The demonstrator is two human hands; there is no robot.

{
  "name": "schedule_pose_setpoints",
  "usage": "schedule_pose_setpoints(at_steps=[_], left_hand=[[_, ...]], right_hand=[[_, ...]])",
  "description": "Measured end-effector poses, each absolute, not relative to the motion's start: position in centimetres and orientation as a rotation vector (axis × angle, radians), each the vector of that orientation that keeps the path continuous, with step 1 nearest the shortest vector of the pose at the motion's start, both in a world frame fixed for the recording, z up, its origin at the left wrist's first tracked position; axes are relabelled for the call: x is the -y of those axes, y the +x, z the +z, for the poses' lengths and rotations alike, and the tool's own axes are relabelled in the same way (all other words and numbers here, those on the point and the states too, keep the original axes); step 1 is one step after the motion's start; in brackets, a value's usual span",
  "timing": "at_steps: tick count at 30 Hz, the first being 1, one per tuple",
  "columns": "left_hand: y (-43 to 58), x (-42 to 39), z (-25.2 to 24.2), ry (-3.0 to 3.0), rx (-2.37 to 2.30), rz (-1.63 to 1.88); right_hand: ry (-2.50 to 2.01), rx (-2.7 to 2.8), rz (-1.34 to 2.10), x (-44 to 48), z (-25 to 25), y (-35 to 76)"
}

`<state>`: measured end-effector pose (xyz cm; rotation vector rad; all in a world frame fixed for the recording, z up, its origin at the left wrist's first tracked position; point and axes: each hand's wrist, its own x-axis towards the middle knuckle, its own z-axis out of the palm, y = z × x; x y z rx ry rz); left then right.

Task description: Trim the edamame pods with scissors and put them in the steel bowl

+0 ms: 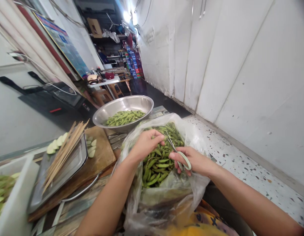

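Note:
A clear plastic bag (164, 200) full of green edamame pods (157, 167) sits in front of me. My left hand (145, 142) reaches into the bag from the left, fingers curled and pinching a pod at the top of the pile. My right hand (193, 160) holds pale green-handled scissors (179, 152), fingers through the loops, blades pointing up and left toward my left hand. Beyond the bag stands a steel bowl (139, 103) with cut pods (124, 118) in it.
To the left lies a wooden board (103, 154) carrying a steel tray (75, 160), bamboo skewers (63, 150) and pale green slices (55, 144). A white tub (16, 196) with greens is at far left. A speckled floor (240, 160) and white wall run along the right.

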<state>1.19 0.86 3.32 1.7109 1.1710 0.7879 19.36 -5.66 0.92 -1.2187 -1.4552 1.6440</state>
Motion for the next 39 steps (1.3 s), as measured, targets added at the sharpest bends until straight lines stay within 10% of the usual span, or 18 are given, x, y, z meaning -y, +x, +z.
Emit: schedule_pose_setpoints(at_steps=[39], left_hand=[[2.8,0.1,2.7,1.286,-1.123,1.06]], right_hand=[[-1.127,1.32,1.642,5.6,1.0,18.4]])
